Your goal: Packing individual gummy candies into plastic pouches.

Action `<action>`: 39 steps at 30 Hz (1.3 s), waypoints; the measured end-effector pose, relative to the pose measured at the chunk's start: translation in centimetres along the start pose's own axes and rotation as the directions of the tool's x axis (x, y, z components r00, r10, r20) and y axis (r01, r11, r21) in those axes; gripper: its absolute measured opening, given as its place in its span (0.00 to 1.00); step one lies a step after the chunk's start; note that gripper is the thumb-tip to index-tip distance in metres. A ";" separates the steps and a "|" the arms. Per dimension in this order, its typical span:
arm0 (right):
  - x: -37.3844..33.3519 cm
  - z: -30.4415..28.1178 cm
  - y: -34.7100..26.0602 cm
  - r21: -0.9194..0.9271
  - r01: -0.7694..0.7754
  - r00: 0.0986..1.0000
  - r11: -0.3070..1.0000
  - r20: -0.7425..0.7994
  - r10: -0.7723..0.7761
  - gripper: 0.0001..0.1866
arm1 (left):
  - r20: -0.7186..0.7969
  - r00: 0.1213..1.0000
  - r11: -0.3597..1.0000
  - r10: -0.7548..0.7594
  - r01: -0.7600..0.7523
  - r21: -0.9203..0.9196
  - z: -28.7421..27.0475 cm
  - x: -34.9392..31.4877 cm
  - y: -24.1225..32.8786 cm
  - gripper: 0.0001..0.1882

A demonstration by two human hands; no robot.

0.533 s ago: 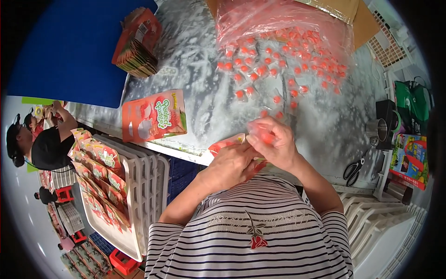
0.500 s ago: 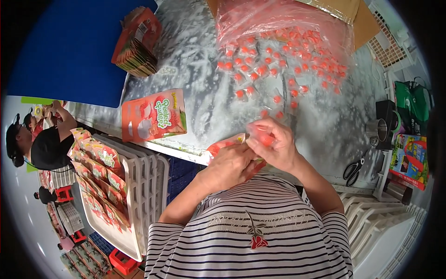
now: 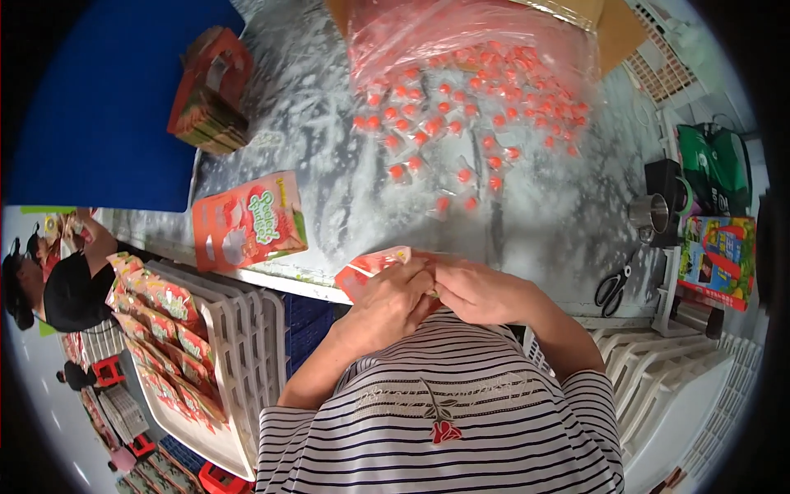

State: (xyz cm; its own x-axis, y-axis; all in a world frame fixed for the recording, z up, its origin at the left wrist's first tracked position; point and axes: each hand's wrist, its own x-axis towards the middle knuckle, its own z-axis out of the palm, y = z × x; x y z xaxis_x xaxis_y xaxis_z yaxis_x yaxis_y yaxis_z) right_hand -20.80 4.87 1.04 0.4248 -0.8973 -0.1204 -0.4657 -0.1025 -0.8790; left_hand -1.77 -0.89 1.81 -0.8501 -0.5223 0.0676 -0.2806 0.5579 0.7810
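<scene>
My left hand (image 3: 385, 306) grips a red-pink candy pouch (image 3: 360, 273) at the table's near edge, its fingers closed on the upper part. Against it, my right hand (image 3: 481, 290) has its fingers pressed together at the pouch's top; what they hold there is hidden. A second pouch (image 3: 247, 222) of the same kind lies flat on the table to the left. Beyond my hands are many small red candies in clear wrappers (image 3: 463, 175), scattered in front of a large clear plastic bag (image 3: 469, 37) in a cardboard box.
Stacked pouches (image 3: 212, 119) stand beside a blue board (image 3: 99, 99) at the far left. Filled pouches sit in a white crate (image 3: 234, 445) lower left. On the right are black scissors (image 3: 611, 294), a metal cup (image 3: 648, 214) and stacked white trays (image 3: 658, 387). People work at the left.
My right hand, which held wrapped candies above the pouch, has come down against my left hand, and the candies are out of sight. The whole view has shifted slightly.
</scene>
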 end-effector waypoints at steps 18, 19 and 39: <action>0.6 -8.2 15.1 -0.180 -0.236 0.608 0.955 -0.794 0.000 0.17 | -0.151 0.973 0.980 -0.172 0.184 0.071 -2.1 -2.0 0.3 0.08; 1.0 -8.4 15.1 -0.331 -0.287 0.622 0.899 -0.778 -0.088 0.21 | -0.136 0.970 0.974 -0.204 0.214 0.069 -2.3 -2.0 0.5 0.08; 0.1 -3.5 14.8 -0.519 -0.339 0.679 0.784 -0.712 -0.178 0.19 | -0.091 0.965 0.956 -0.248 0.259 0.141 -1.3 -1.9 -0.5 0.07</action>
State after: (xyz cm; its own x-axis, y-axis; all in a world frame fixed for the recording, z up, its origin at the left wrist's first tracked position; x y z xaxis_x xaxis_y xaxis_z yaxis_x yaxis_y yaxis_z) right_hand -30.40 1.78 -10.37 -0.1816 -0.8969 0.4033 -0.9126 0.0009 -0.4088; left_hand 0.61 -1.01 2.09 -0.7101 -0.7004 -0.0722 -0.5510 0.4889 0.6763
